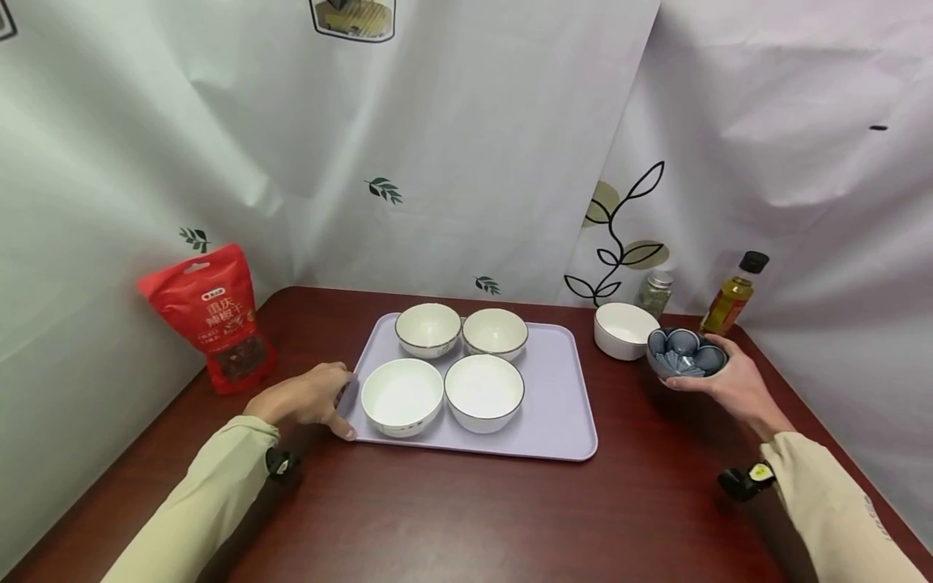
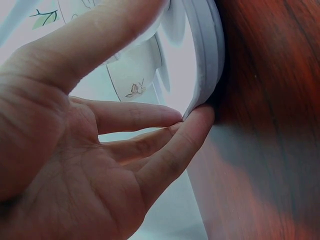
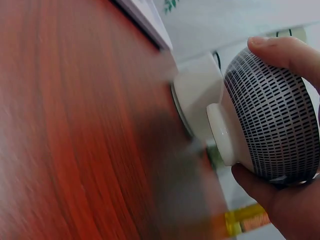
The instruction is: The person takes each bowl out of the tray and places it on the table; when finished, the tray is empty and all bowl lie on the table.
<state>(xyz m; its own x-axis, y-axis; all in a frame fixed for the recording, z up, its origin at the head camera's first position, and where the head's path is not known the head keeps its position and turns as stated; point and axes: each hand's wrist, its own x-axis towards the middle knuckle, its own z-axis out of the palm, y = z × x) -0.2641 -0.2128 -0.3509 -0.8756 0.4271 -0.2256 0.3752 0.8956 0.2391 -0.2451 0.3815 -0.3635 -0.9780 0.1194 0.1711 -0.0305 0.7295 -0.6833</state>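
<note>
My right hand (image 1: 745, 387) grips a small bowl (image 3: 275, 117) with dark dashes outside and a white foot. It is raised off the table, beside a plain white bowl (image 1: 625, 332). Grey-blue rounded shapes (image 1: 685, 350) show inside it; I cannot tell whether they are printed or loose. At the near left corner of a pale lilac tray (image 1: 557, 397), my left hand (image 1: 309, 397) holds the edge, its fingertips against the rim in the left wrist view. On the tray stand several white bowls, two behind (image 1: 428, 328) and two in front (image 1: 484, 389).
A red pouch (image 1: 222, 316) stands at the table's left. Behind the plain white bowl is a small spice jar (image 1: 655, 293), and an oil bottle (image 1: 732, 295) stands at the far right corner. White printed cloth (image 1: 466, 146) hangs around the dark red wooden table (image 1: 466, 510).
</note>
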